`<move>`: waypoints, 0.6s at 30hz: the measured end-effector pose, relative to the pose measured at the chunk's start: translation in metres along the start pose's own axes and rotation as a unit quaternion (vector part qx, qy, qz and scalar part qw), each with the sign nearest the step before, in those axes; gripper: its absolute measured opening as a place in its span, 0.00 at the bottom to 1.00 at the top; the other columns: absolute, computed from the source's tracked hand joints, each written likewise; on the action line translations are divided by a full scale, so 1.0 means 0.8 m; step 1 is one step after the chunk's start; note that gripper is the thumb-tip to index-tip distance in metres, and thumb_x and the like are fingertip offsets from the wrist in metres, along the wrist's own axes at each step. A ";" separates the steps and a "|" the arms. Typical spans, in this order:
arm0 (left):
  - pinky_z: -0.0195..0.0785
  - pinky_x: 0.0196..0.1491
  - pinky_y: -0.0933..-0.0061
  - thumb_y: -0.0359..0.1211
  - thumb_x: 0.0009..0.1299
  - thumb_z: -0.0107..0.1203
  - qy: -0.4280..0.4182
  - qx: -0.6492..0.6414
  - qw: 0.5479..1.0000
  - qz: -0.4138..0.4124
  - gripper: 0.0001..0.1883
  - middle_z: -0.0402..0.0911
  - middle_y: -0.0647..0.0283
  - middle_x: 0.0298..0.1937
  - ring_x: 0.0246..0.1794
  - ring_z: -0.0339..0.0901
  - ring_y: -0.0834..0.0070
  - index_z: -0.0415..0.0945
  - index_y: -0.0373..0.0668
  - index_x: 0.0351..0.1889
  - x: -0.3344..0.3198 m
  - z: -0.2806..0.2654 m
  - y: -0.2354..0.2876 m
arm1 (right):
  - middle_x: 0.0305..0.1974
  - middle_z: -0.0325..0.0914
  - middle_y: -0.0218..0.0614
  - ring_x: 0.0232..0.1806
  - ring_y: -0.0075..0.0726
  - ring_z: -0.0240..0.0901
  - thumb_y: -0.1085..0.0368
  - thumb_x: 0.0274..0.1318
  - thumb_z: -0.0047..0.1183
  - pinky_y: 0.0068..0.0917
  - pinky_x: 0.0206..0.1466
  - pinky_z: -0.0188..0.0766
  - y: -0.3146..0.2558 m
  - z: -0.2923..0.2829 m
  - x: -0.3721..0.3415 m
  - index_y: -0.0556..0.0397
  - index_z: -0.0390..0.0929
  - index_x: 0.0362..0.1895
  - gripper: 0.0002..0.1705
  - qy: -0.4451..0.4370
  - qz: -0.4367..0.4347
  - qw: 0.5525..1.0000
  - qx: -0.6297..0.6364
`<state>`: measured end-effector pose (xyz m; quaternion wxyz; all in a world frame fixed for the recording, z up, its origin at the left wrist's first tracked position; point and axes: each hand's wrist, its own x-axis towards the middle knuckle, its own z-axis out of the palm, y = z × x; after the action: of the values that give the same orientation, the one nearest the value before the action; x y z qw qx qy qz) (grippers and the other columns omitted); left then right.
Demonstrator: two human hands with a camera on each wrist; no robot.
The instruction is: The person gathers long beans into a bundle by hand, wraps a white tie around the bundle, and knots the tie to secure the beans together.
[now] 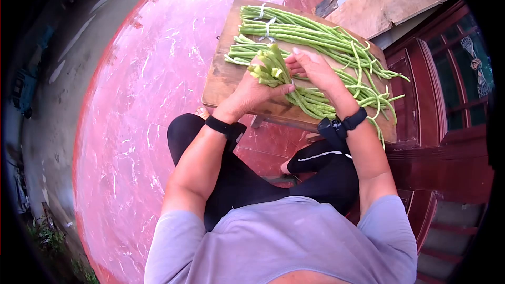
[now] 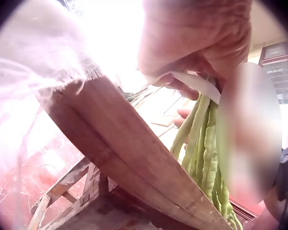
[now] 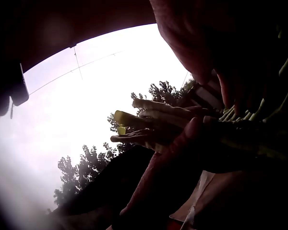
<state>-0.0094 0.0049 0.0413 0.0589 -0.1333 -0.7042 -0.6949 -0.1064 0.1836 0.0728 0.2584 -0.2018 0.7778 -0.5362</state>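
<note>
My left hand grips a bunch of long green beans close below its stem ends, thumb across the front. The stems point up and toward me, and the long pods trail down to the tabletop. A white strip passes around the bunch just under the hand in the left wrist view. My right hand is beside the bunch on its right, fingers reaching toward the stems. Its fingertips are partly hidden, and I cannot tell whether they pinch the strip. In the right wrist view both hands are dark against the sky.
Two bundles with white ties lie at the far side of the wooden table, near more loose beans. Bean tips hang over the right edge. A shovel leans behind, and a dark red door stands at right.
</note>
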 end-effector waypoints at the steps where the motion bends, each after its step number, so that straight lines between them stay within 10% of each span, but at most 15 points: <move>1: 0.70 0.51 0.70 0.35 0.57 0.73 0.004 0.071 0.997 0.016 0.30 0.78 0.60 0.46 0.45 0.74 0.73 0.72 0.37 0.55 0.002 -0.002 -0.001 | 0.44 0.81 0.36 0.45 0.26 0.75 0.45 0.73 0.37 0.28 0.54 0.71 0.005 0.003 0.018 0.59 0.77 0.52 0.29 -0.044 0.027 0.999 0.002; 14: 0.54 0.67 0.64 0.41 0.47 0.79 0.039 0.007 0.994 -0.102 0.47 0.60 0.56 0.60 0.60 0.59 0.64 0.62 0.40 0.63 -0.002 -0.005 -0.056 | 0.54 0.77 0.32 0.52 0.25 0.74 0.51 0.72 0.43 0.27 0.59 0.73 -0.013 0.039 0.028 0.53 0.71 0.61 0.23 -0.222 0.071 0.915 0.329; 18: 0.66 0.56 0.70 0.36 0.57 0.73 0.044 0.139 0.987 -0.071 0.35 0.74 0.63 0.50 0.52 0.70 0.73 0.68 0.40 0.61 -0.004 -0.004 -0.055 | 0.58 0.75 0.34 0.58 0.27 0.73 0.56 0.71 0.45 0.28 0.64 0.70 -0.004 0.037 0.041 0.53 0.70 0.62 0.22 -0.255 0.111 0.896 0.347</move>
<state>-0.0183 0.0014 -0.0016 0.0586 -0.0424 -0.7985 -0.5976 -0.1133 0.1413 0.0613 0.5594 -0.1416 0.4672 -0.6699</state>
